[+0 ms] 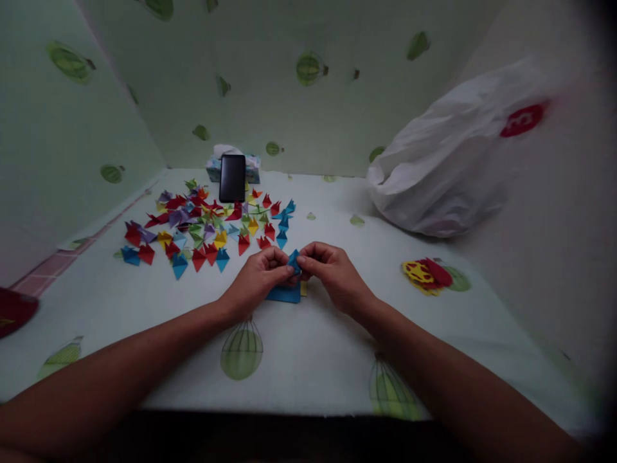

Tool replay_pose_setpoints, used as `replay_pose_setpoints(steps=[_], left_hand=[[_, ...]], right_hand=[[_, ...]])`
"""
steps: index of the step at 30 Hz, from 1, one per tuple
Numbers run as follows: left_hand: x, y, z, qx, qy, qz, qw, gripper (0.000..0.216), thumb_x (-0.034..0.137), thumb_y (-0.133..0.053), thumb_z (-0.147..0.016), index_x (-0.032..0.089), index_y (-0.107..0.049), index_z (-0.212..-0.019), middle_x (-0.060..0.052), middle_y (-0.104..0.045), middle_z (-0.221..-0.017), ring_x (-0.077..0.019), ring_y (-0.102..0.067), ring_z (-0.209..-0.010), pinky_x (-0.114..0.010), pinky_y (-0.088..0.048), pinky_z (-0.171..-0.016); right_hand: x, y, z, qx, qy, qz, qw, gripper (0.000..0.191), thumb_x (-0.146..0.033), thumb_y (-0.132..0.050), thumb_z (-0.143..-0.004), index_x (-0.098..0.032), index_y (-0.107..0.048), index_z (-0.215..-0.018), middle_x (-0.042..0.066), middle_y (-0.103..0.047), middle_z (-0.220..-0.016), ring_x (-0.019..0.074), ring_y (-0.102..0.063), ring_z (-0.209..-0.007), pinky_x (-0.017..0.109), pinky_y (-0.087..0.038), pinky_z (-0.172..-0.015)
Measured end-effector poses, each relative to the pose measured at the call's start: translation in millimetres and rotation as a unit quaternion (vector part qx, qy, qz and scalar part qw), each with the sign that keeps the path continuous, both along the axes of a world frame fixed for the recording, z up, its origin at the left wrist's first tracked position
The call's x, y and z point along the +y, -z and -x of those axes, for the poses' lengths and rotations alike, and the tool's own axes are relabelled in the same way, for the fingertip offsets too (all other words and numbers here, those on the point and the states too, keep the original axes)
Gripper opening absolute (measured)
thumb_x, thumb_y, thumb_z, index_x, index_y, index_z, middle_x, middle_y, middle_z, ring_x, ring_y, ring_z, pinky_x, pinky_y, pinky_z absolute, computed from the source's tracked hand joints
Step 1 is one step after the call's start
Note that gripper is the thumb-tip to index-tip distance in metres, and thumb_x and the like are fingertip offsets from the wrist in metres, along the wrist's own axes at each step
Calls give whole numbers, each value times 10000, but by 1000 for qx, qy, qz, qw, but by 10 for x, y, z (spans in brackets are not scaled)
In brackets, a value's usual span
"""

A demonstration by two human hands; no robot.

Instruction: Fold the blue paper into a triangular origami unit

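Pinching a small blue folded paper piece [294, 260] between the fingertips of both hands, the person holds it just above the tabletop [308, 360] near the middle of the scene. The left hand [260, 276] closes narrowly on its left side and the right hand [332, 270] grips its right side, the two hands almost touching. Just under them lies a small stack of blue paper sheets [284, 294]. Farther away and to the left spreads a scatter of colourful folded paper pieces [207, 225]. Beyond it a black phone [232, 177] stands upright against a tissue box [214, 168]. At the far right rests a white plastic bag [443, 167], with a red and yellow patch [427, 275] near it.
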State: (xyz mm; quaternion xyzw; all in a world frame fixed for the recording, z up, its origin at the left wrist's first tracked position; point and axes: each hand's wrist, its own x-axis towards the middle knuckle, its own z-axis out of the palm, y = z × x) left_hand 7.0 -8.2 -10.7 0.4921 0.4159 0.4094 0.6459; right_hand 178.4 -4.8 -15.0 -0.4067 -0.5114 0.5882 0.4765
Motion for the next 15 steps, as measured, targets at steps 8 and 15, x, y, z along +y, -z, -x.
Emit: replay_pose_setpoints(steps=[8,15], left_hand=[[-11,-20,8,21,20,-52,998,293,437,-689,-849,162,-597,-813,1,-643,-771,-119,-645,-706,-269,-568,-725],[10,0,43,64,38,-110,991,259,413,-638,-888,161,-605,-836,-6,-661,-762,-126,-639,-705,-247,-521,-693]], right_hand=[[-4,-3,11,-10,-1,-15,1000,265,-380,-795,-726,-168,-637,-742,-25,-598,-677,100,-543,-612,251,-457,-596],[-20,-40,16,26,-22,19,999,309,-396,-827,-700,-159,-633,-741,-33,-594,-664,90,-549,-584,245,-452,-585]])
